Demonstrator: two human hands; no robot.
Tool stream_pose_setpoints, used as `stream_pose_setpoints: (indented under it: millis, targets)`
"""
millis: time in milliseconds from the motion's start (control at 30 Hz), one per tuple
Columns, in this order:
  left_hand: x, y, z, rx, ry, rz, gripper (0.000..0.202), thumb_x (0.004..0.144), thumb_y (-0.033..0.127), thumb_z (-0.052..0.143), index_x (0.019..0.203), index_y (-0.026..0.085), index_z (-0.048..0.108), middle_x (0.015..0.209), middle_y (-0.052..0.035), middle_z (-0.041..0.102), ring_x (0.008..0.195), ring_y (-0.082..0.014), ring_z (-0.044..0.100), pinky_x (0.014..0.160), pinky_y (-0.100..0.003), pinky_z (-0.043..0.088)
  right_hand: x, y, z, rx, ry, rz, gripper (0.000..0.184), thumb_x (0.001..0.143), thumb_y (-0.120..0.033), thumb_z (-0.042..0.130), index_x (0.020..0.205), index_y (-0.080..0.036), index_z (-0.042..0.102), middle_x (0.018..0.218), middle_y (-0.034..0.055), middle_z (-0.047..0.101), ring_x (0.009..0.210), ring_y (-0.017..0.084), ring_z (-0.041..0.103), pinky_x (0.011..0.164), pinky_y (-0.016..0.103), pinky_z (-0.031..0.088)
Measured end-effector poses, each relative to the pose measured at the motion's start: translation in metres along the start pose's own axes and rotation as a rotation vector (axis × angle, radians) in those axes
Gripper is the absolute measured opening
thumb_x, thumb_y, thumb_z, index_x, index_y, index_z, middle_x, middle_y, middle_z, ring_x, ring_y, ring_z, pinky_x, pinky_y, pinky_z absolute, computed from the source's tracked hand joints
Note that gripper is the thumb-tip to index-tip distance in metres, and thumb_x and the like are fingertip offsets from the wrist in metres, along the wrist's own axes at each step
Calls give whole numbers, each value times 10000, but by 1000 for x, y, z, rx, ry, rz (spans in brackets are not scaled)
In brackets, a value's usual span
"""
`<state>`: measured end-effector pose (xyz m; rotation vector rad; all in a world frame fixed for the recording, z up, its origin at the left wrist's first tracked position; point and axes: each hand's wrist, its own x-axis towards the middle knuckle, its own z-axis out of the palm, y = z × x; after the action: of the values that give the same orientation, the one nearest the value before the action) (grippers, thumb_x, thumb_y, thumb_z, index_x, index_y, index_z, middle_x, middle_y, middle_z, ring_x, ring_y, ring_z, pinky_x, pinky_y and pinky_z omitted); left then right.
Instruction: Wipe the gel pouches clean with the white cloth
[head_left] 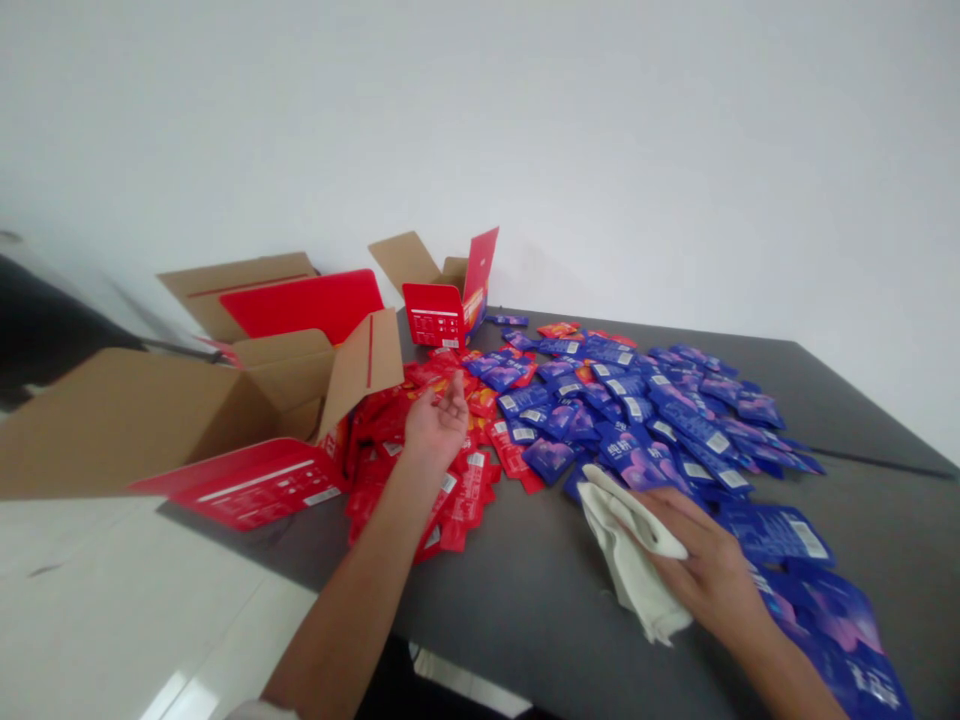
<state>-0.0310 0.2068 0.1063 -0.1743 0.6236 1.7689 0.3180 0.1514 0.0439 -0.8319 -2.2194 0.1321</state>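
Folded pale cream cloth (pixel 626 545) hangs from my right hand (pixel 694 550), gripped between thumb and fingers above the dark table. Just beyond it spreads a heap of blue sachets (pixel 630 445) with pink-purple prints and white barcode labels. My left hand (pixel 439 420) hovers over or rests against the red sachets (pixel 469 490); which of the two I cannot tell. Its fingers are loosely bent and apart, with nothing seen in them. Red and blue sachets mix where the two heaps meet.
At the left, a large open red carton (pixel 270 485) has its brown flaps spread past the table edge. A smaller open carton (pixel 435 312) stands at the back near the white wall (pixel 600 150). More blue sachets (pixel 832 620) lie at the near right of the grey table (pixel 525 600).
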Motion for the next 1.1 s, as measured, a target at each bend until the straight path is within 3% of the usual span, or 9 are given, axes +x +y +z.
stream_pose_setpoints:
  millis: [200, 433, 600, 733, 833, 900, 1000, 1100]
  targets:
    - [0, 4, 8, 8, -12, 9, 271, 1099, 189, 334, 1102, 102, 591, 923, -101, 753, 643, -102, 722, 490, -154, 497, 1, -3, 0, 55, -45, -12, 356, 986, -232, 554, 1319, -196, 676, 1139, 114, 702, 998, 217, 723, 871, 267, 585]
    - [-13, 3, 2, 50, -2, 22, 219, 1028, 67, 391, 992, 119, 602, 887, -70, 743, 631, -83, 704, 495, -151, 469, 1, -3, -1, 41, -69, -8, 365, 988, -213, 545, 1336, -207, 655, 1152, 104, 691, 1019, 208, 708, 882, 257, 570]
    - [-50, -7, -13, 99, 2, 55, 172, 998, 112, 472, 908, 142, 616, 715, 8, 638, 504, -67, 582, 454, -171, 408, 2, -3, -1, 41, -67, 2, 368, 984, -221, 554, 1335, -208, 664, 1147, 109, 696, 1012, 222, 712, 874, 277, 575]
    - [-89, -20, -38, 255, -107, 219, 61, 938, 237, 625, 925, 180, 639, 689, 54, 536, 521, -69, 502, 508, -190, 427, 2, -3, -2, 102, -91, 18, 372, 983, -227, 559, 1340, -207, 662, 1143, 109, 704, 1006, 223, 713, 869, 278, 570]
    - [-109, -26, -58, 557, -276, 328, 276, 938, 405, 666, 780, 202, 566, 658, 50, 498, 555, -92, 478, 549, -218, 428, 6, -8, -4, 186, -209, 88, 358, 994, -257, 577, 1339, -212, 663, 1161, 105, 704, 999, 218, 713, 859, 280, 561]
    - [-120, -28, -68, 907, -407, 383, 370, 991, 466, 591, 731, 211, 524, 631, 39, 497, 570, -112, 483, 571, -243, 415, 10, -14, -7, 253, -345, 158, 313, 1012, -303, 594, 1300, -231, 690, 1127, 87, 710, 982, 208, 709, 842, 277, 548]
    - [-130, -31, -73, 1523, -645, 464, 351, 1044, 428, 502, 768, 218, 553, 652, 23, 537, 621, -136, 521, 608, -277, 376, 16, -25, -11, 355, -516, 237, 245, 1012, -398, 629, 1166, -252, 753, 1032, 54, 717, 925, 188, 699, 796, 267, 518]
    - [-131, -37, -67, 1932, -802, 589, 297, 1039, 372, 510, 787, 225, 567, 710, 11, 590, 674, -156, 557, 635, -301, 353, 20, -32, -12, 421, -571, 274, 276, 977, -474, 674, 1037, -227, 782, 948, 41, 716, 847, 174, 686, 743, 262, 486]
